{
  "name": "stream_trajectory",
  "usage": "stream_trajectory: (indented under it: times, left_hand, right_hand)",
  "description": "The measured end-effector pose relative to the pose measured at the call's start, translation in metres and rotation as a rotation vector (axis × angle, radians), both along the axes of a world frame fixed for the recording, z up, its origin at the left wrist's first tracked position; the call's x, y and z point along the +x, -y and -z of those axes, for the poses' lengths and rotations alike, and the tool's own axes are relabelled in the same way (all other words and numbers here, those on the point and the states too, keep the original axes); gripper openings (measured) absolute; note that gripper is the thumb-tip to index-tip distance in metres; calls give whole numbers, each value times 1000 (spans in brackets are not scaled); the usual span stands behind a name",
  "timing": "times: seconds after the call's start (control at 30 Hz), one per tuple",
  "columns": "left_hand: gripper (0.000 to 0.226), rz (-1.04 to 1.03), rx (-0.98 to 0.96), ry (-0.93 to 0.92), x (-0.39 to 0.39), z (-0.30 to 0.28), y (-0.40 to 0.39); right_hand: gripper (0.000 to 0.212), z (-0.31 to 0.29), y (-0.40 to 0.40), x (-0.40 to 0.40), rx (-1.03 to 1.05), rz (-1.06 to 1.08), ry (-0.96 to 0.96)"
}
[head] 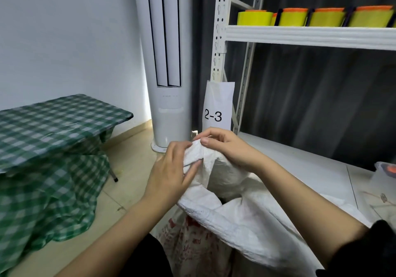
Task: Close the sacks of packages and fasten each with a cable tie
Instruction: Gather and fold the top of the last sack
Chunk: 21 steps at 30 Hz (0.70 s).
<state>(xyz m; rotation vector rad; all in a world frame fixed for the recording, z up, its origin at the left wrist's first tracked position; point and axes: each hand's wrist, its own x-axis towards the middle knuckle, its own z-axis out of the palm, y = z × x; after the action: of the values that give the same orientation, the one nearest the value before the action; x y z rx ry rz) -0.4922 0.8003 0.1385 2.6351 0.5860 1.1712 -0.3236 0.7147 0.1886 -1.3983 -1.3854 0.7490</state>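
A white woven sack (242, 219) stands in front of me, red print on its lower side. Its mouth is partly gathered into a bunch at the top, with a dark gap still showing below the bunch. My left hand (171, 169) holds the gathered fabric from the left, thumb and fingers wrapped on it. My right hand (225, 148) pinches the top of the bunch from the right. A thin pale strip shows at my right fingertips; I cannot tell whether it is a cable tie.
A white metal rack (310, 38) rises on the right, with yellow and orange rolls (293, 17) on its upper shelf and a "2-3" label (217, 107). A tall white air conditioner (169, 84) stands behind. A green checked table (53, 124) stands at left. A plastic tub (385, 176) sits on the lower shelf.
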Motion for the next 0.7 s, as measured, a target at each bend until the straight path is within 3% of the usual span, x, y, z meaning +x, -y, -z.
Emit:
stream_trajectory:
  times: [0.07,0.13,0.2,0.27,0.3,0.33,0.4,0.5,0.53,0.57,0.67,0.7]
  left_hand:
    - [34,28,-38,51,-1,1,-3]
    - [25,56,-192,79,-3,1,-6]
    - [13,89,-391,130,-2,0,-9]
    - [16,145,-591,178,0,-5,-10]
    - [19,204,-718,199,1,-8,-10]
    - [21,283,-859,225,1,-9,-10]
    - [24,428,-1125,246,-1,-8,-11]
    - [27,504,-1319,262,-7,-8,-13]
    - [29,443,-1243,240,-9,-8,-13]
    - [30,333,-1049,177,-10,-9,-13]
    - [42,-91,-218,-53,-10,-6,-5]
    - [47,-122,-71,-72,-8,-4,-2]
  right_hand:
    - [21,1,-1,-2,-28,-14,-57]
    - [25,6,0,-4,22,60,34]
    - [41,14,4,-7,56,188,364]
    - [51,21,11,-10,74,306,783]
    - [49,23,13,-11,120,332,857]
    - [42,24,14,-12,169,333,813]
    - [22,22,14,-9,217,247,491]
    - [7,17,10,0,57,90,145]
    - [9,17,9,1,-15,38,66]
    - [11,16,8,2,-76,-4,-4]
    - [11,16,-3,0,-170,-53,-115]
    - [8,16,-7,-3,-166,-53,-134]
